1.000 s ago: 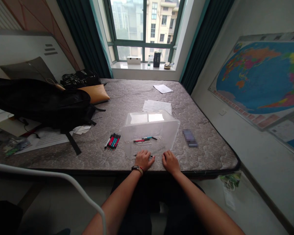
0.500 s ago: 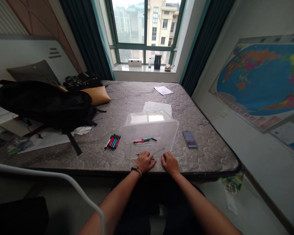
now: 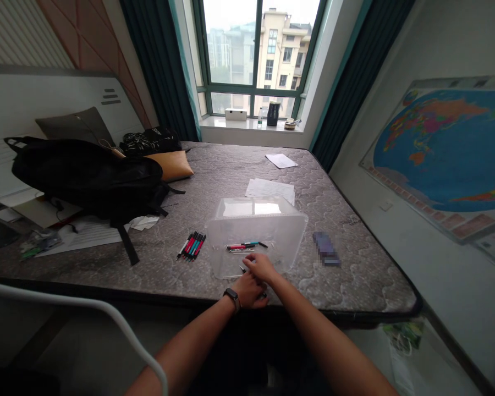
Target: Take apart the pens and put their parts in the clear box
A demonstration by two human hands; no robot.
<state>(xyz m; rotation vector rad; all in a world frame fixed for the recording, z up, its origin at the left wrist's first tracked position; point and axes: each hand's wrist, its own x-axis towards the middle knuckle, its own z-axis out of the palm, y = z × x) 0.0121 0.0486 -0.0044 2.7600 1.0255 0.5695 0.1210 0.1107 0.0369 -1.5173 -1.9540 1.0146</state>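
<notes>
At the mattress's near edge my left hand is closed around a pen, whose tip shows above the hand and dark end below it. Crossing over it, my right hand has curled fingers close to the pen's tip; what they grip, if anything, is hidden. Just beyond, a clear plastic box lies on its side with its opening toward me. Several loose pens, red, teal and pale, lie inside it. To its left is a neat row of pens with black, red, teal and white barrels.
A blurred phone-like object lies right of the box. Sheets of paper lie behind it. A black backpack and a tan pouch occupy the left side. A white curved bar crosses the lower left.
My right hand has moved left from the mattress edge and now crosses over my left hand. My left hand has come slightly nearer to me. The view has shifted a little.
</notes>
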